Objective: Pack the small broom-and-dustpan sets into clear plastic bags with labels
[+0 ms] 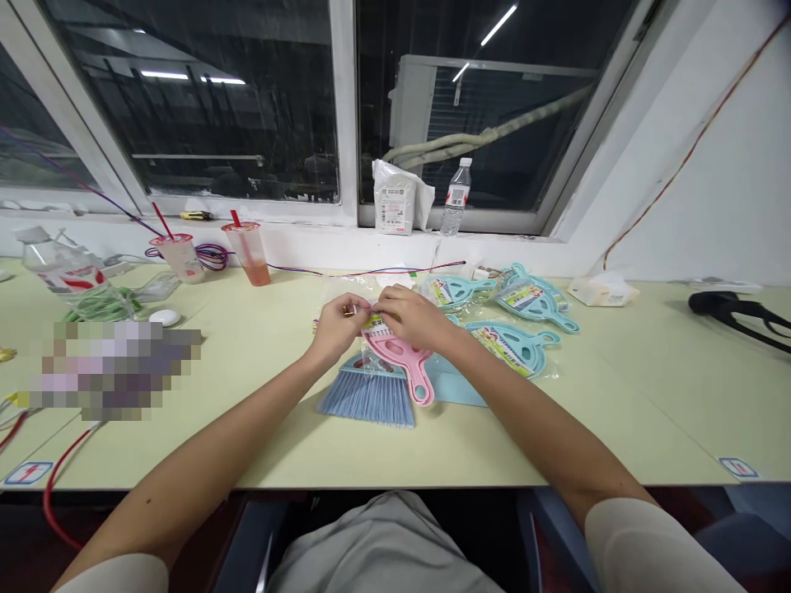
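Observation:
Both hands meet over the middle of the pale green table [556,428]. My left hand [337,323] is closed in a pinch on the top edge of a pink mini dustpan [401,356] with a printed label. My right hand [413,315] is curled over the same end of the pink dustpan, fingers pressed on it. Under the pink dustpan lie a small blue brush [371,397] with its bristles fanned toward me and a blue dustpan [451,383].
Several packaged teal dustpan sets [516,346] lie to the right. Two drink cups with straws [247,251] and a bottle [58,268] stand at the left, a water bottle [456,198] and white bag [395,198] on the sill. A black object [735,309] lies far right.

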Available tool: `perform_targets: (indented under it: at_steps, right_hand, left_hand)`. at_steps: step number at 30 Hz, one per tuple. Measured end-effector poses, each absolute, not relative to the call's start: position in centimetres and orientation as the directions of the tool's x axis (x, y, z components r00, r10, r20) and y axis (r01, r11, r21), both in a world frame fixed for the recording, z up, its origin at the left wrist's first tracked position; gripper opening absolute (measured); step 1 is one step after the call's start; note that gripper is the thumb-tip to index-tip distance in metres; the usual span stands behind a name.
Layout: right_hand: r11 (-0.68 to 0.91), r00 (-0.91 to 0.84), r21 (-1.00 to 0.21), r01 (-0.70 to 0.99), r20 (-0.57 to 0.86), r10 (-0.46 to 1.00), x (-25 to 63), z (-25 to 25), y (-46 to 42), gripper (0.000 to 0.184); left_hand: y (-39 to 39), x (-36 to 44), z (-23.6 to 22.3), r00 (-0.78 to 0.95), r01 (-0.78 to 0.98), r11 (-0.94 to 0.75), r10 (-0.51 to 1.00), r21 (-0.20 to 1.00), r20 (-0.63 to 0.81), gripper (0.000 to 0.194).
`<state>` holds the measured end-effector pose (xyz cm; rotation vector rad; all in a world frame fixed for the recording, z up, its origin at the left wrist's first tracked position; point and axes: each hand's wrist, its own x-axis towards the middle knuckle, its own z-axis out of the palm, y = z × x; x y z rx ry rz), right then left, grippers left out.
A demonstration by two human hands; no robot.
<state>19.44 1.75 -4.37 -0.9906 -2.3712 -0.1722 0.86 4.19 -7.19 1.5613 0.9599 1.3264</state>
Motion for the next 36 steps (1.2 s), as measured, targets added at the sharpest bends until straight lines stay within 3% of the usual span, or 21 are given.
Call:
perform_targets:
  at_steps: [7, 22, 28, 33, 36]
  right_hand:
    - [0.695, -0.564, -0.039, 0.718, 0.552, 0.614, 20.4, -4.4, 2.5, 0.023]
    - [0.572, -0.403, -0.136, 0.809, 0.58, 0.708, 24.9, -3.9, 4.9, 0.022]
    - [0.509, -0.144, -0.413, 0.755, 0.654, 0.743, 25.7, -3.8, 5.2, 0.012]
    - [0.474, -0.009, -0.671, 0.57, 0.572, 0.82, 26.3, -4.5, 6.2, 0.011]
    - [0.461, 0.023, -0.721, 0.517, 0.551, 0.834, 26.3, -4.8, 6.3, 0.017]
  left_hand:
    - [4.2, 0.9, -7.3, 0.075, -0.062, -0.281, 0.955, 0.958, 0.286, 0.017]
    - [4.9, 0.4, -7.2, 0.027, -0.14, -0.315, 0.947, 0.939, 0.321, 0.022]
    - [5.0, 0.4, -7.3, 0.0, -0.159, -0.316, 0.947, 0.935, 0.32, 0.026]
    - [5.4, 0.3, -7.5, 0.005, -0.192, -0.306, 0.95, 0.932, 0.313, 0.028]
    - [5.5, 0.3, -7.6, 0.017, -0.214, -0.288, 0.954, 0.933, 0.298, 0.03]
